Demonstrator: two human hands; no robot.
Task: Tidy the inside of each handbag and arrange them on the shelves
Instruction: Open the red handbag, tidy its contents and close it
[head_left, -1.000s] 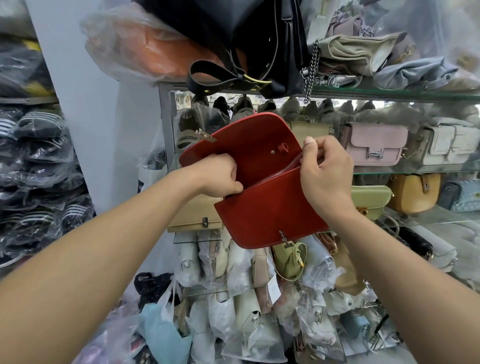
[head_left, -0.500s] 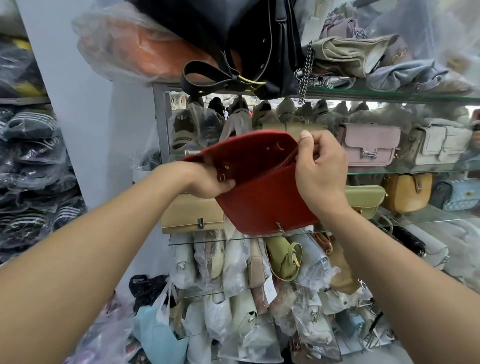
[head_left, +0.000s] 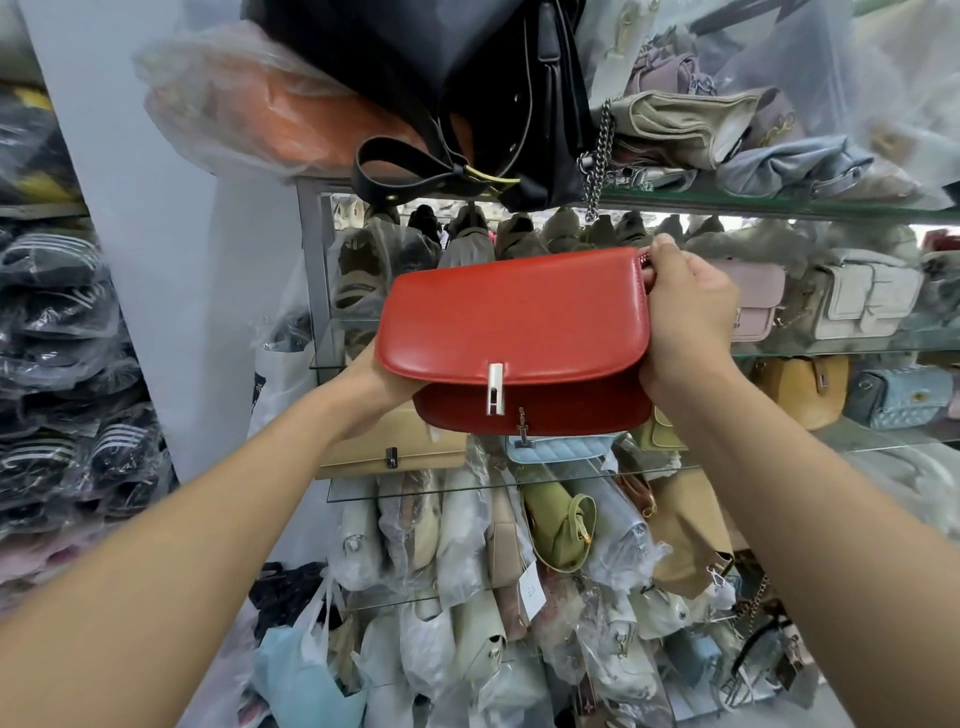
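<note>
A red handbag (head_left: 514, 322) with a silver clasp on its flap is held up in front of the glass shelves (head_left: 810, 208). Its flap lies down over the front. My right hand (head_left: 685, 317) grips the bag's right end, fingers curled at the top corner. My left hand (head_left: 379, 387) holds the bag from below at the left; its fingers are hidden behind the bag.
The shelves are crowded: a black bag (head_left: 467, 93) with a strap overhangs the top shelf, a tan bag (head_left: 395, 452) and light blue quilted bag (head_left: 556, 449) sit just below the red one. Several plastic-wrapped bags fill the lower shelves. Bagged goods (head_left: 57, 332) are stacked at left.
The red bag's flap, open a second ago with both hands at its mouth, has been folded down over the front. My left hand has moved from the opening to under the bag.
</note>
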